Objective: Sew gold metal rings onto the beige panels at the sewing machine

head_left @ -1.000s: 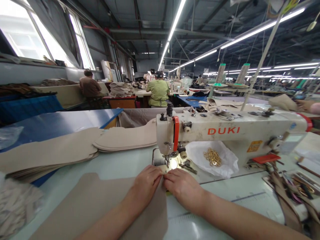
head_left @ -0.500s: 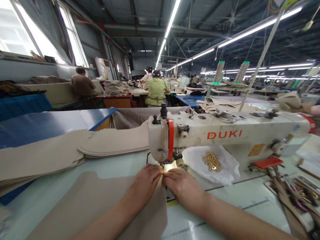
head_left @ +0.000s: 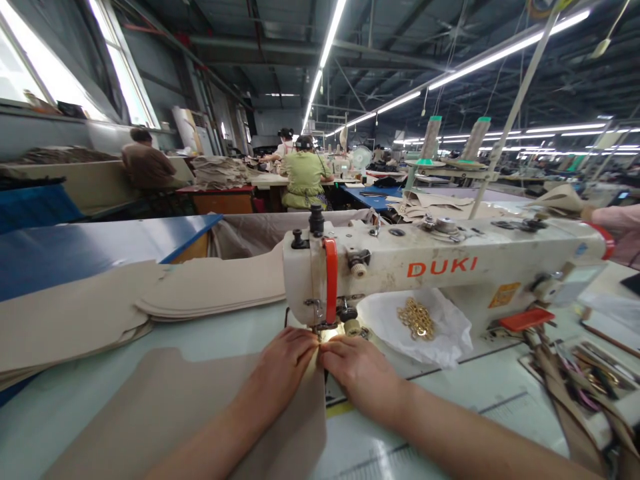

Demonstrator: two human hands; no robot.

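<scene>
A white DUKI sewing machine stands on the pale green table. A large beige fabric piece lies flat in front of it, its right edge under the needle area. My left hand presses down on the fabric just left of the presser foot, fingers curled together on the edge. My right hand pinches the same fabric edge from the right, fingertips close to the lit needle spot. Both hands nearly touch each other.
Stacks of beige cut pieces lie at the back left of the table. A white bag with brass rings sits under the machine arm. Straps and tools clutter the right side. Other people sit working at tables beyond.
Both hands have edged slightly forward toward the needle with the fabric edge. The camera has swung a little to the right, so the machine sits further left in view.
</scene>
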